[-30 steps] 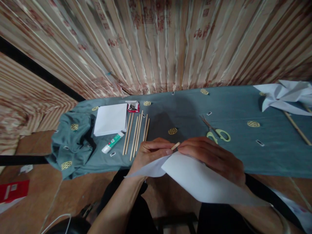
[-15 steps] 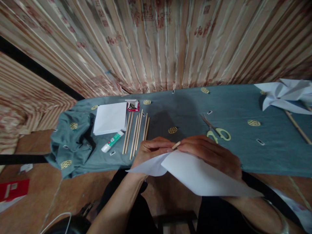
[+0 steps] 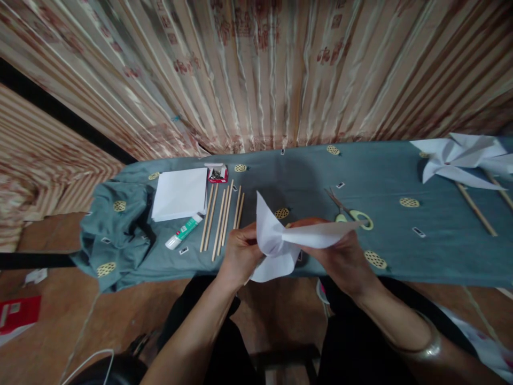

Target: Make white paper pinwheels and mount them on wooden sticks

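A white paper pinwheel [image 3: 274, 243] is held up over the table's near edge, its curled blades spread out and its centre turned towards me. My left hand [image 3: 242, 256] is closed on its left side, with the fingertips partly behind the paper. My right hand [image 3: 347, 262] is closed at the right side, behind and under the long right blade, which hides most of its fingers. Just beyond my right hand lie scissors [image 3: 363, 218] with pale green handles. Several wooden sticks [image 3: 220, 222] lie beyond my left hand.
A stack of white paper [image 3: 180, 195], a glue stick [image 3: 184, 231] and a small red box of metal pins [image 3: 217, 174] are at the left on the blue-green cloth [image 3: 304, 187]. Finished-looking pinwheels [image 3: 452, 163] on sticks lie far right. A pleated curtain [image 3: 256, 69] hangs behind.
The pinwheel has been tilted up, so its centre and more blades now face me. My hands have moved apart; the stick end seen between them earlier is mostly hidden.
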Demonstrator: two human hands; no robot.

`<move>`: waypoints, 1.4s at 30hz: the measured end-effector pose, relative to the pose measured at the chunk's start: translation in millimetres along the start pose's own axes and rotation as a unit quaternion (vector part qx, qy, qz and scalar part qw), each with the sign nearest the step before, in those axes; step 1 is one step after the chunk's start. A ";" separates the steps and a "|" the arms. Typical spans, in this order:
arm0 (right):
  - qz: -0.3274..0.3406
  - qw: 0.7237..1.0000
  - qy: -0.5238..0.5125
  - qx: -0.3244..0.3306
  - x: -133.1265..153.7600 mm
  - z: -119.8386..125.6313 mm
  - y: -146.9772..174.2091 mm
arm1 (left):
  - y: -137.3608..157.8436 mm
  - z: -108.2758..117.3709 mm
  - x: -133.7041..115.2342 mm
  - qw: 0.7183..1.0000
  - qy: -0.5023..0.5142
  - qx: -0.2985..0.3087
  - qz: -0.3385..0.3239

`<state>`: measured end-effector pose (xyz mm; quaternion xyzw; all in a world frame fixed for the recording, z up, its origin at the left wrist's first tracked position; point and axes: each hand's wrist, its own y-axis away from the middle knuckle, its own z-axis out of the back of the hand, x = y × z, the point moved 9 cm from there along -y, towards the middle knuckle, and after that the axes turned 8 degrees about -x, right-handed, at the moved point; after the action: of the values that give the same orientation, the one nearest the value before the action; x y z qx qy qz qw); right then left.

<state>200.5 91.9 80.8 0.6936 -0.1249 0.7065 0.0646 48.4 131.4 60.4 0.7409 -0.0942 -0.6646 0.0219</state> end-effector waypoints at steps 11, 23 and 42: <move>-0.217 0.965 -0.142 -0.025 -59.4 -12.8 -3.2 | -5.7 7.9 40.1 0.999 0.003 -0.012 0.052; -0.235 0.957 -0.171 0.000 -77.7 -21.8 -5.3 | -7.2 7.8 58.5 0.994 0.077 -0.045 0.061; -0.253 0.952 -0.172 -0.004 -92.0 -25.1 -6.2 | -9.6 7.3 76.2 0.990 0.100 -0.050 0.089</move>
<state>180.7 112.1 -10.6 0.8134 0.0427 0.5362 0.2212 49.7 128.6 -16.8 0.7900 -0.1234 -0.5868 0.1275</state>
